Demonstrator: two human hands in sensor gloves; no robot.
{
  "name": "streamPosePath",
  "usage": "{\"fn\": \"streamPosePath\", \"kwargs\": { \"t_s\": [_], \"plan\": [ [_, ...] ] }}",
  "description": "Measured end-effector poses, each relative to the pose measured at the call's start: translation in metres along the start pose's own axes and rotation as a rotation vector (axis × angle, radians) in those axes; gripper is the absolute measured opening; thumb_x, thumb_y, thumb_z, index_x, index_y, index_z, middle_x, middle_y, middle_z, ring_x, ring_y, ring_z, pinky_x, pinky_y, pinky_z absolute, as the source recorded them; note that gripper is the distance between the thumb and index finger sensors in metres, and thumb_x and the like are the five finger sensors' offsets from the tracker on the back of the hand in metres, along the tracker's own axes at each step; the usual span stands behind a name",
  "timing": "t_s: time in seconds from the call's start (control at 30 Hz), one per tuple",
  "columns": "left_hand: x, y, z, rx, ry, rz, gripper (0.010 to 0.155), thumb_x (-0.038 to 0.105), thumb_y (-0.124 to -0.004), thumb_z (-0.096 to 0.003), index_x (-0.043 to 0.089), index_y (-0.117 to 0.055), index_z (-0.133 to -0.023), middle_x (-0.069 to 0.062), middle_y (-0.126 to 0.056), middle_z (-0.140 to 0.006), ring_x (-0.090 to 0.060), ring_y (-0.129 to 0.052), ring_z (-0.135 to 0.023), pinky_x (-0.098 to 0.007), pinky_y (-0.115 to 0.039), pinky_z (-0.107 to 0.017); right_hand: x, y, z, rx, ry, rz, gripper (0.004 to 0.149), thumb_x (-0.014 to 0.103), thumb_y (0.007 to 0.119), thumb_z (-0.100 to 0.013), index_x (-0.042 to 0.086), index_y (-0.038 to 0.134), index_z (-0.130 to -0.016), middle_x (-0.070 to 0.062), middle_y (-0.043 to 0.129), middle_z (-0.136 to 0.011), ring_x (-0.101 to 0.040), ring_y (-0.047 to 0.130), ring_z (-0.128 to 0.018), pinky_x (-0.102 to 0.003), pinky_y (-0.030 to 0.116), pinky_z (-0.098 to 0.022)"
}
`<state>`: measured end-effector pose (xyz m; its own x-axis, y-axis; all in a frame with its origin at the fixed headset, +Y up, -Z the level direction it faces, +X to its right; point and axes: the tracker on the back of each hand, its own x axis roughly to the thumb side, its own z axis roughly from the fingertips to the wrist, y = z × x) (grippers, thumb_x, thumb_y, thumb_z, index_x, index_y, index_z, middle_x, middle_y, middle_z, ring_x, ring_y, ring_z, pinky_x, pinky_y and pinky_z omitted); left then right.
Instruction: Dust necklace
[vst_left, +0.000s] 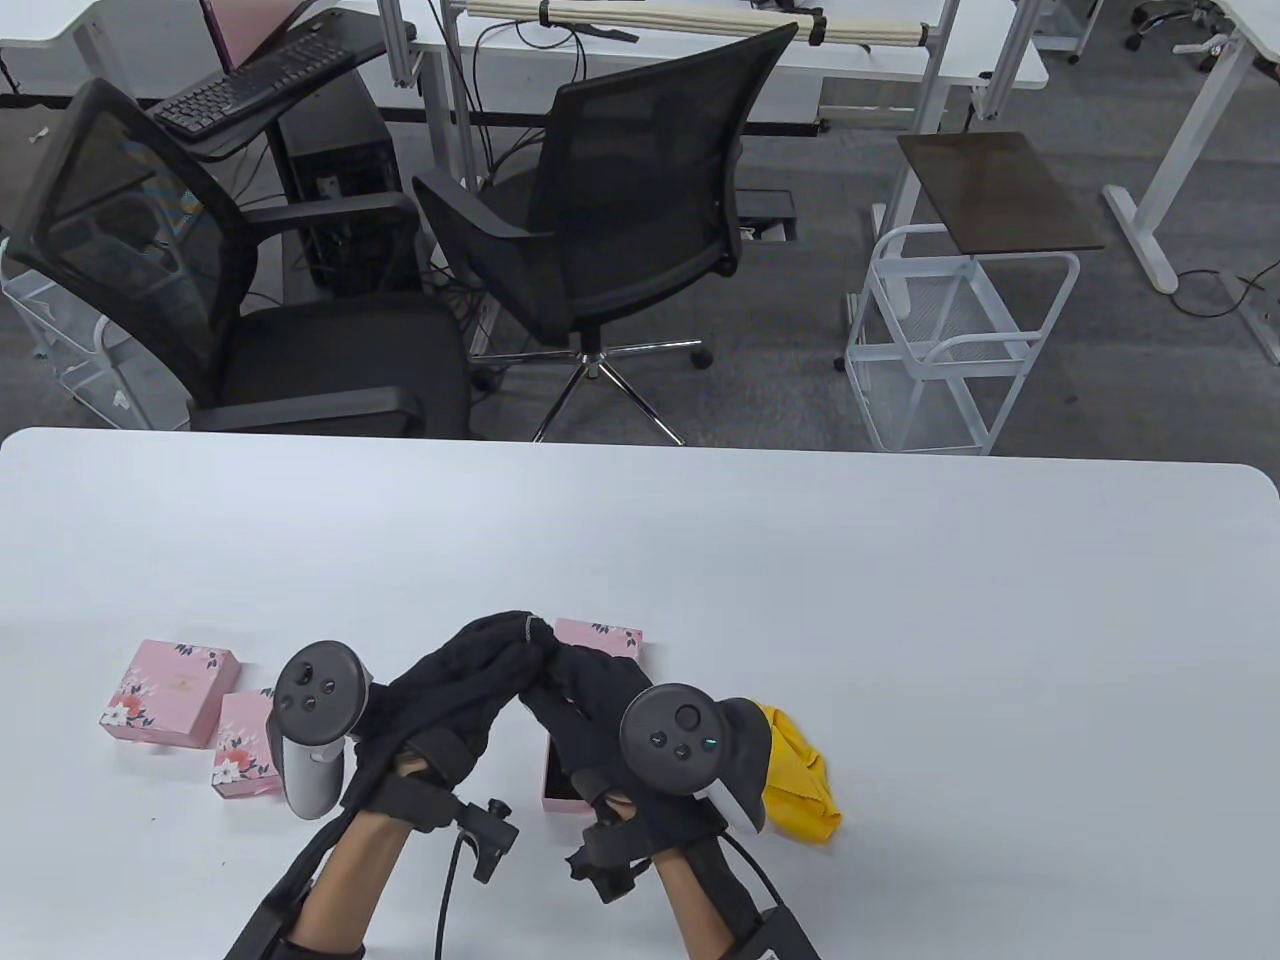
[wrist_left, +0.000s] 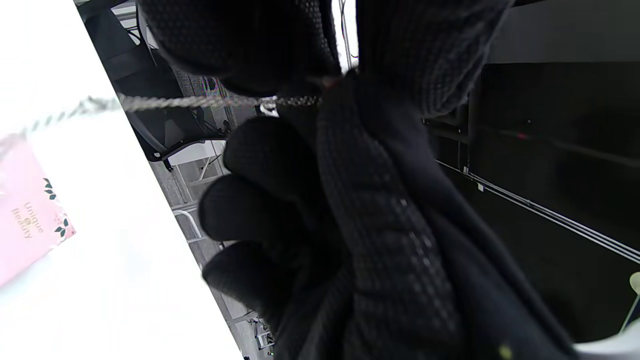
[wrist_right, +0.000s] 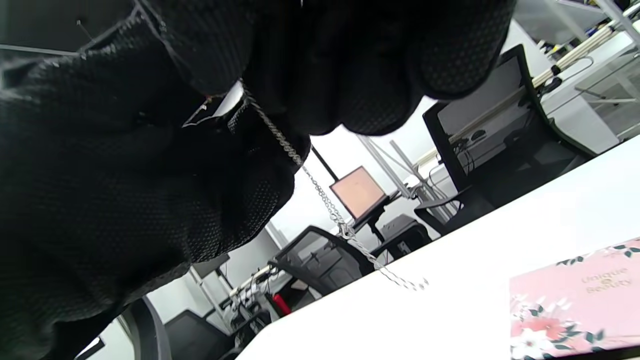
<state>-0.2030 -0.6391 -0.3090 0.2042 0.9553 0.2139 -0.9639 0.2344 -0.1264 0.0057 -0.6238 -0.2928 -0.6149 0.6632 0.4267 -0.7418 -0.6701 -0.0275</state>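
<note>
A thin silver necklace (vst_left: 528, 628) is held above the white table (vst_left: 900, 600), where both gloved hands meet. My left hand (vst_left: 512, 628) pinches the chain (wrist_left: 200, 101) at its fingertips, and the chain runs off taut to the left in the left wrist view. My right hand (vst_left: 556, 656) pinches it as well. In the right wrist view the necklace (wrist_right: 325, 200) hangs from the fingers down to the tabletop. A crumpled yellow cloth (vst_left: 797, 775) lies on the table just right of my right hand, and neither hand touches it.
Two pink floral boxes (vst_left: 170, 690) (vst_left: 245, 745) sit to the left of my hands. A pink lid (vst_left: 598, 634) lies just behind them, and an open pink box (vst_left: 560, 782) sits under my right hand. Office chairs stand beyond the far table edge.
</note>
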Motion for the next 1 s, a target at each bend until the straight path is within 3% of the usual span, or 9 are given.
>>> {"fn": "streamPosePath", "kwargs": {
  "t_s": [0.13, 0.43, 1.0],
  "plan": [
    [-0.002, 0.003, 0.0, 0.016, 0.01, 0.041, 0.037, 0.042, -0.086, -0.0566, 0.027, -0.092, -0.09, -0.008, -0.083, -0.103, -0.033, -0.078, -0.09, -0.049, -0.073, -0.064, 0.001, 0.005, 0.0, -0.001, -0.013, -0.017, 0.035, 0.031, 0.076, -0.065, 0.013, 0.079, -0.095, -0.018, 0.088, -0.085, -0.042, 0.089, -0.069, -0.055, 0.074, -0.058],
    [-0.003, 0.012, -0.001, 0.019, 0.022, 0.09, 0.041, 0.039, -0.079, -0.0603, 0.024, -0.08, -0.099, -0.008, -0.088, -0.099, -0.03, -0.084, -0.085, -0.046, -0.078, -0.061, 0.001, 0.009, -0.002, 0.118, -0.016, -0.021, 0.034, 0.032, 0.075, -0.067, 0.014, 0.077, -0.096, -0.019, 0.086, -0.089, -0.043, 0.087, -0.072, -0.056, 0.072, -0.059],
    [0.001, 0.043, 0.004, 0.159, -0.006, 0.14, 0.041, 0.04, -0.076, -0.0607, 0.021, -0.081, -0.097, -0.007, -0.095, -0.091, -0.026, -0.091, -0.077, -0.043, -0.082, -0.055, -0.001, 0.022, -0.005, 0.239, -0.019, 0.038, 0.035, 0.032, 0.075, -0.067, 0.015, 0.077, -0.097, -0.019, 0.086, -0.089, -0.044, 0.087, -0.073, -0.057, 0.072, -0.06]
  ]
}}
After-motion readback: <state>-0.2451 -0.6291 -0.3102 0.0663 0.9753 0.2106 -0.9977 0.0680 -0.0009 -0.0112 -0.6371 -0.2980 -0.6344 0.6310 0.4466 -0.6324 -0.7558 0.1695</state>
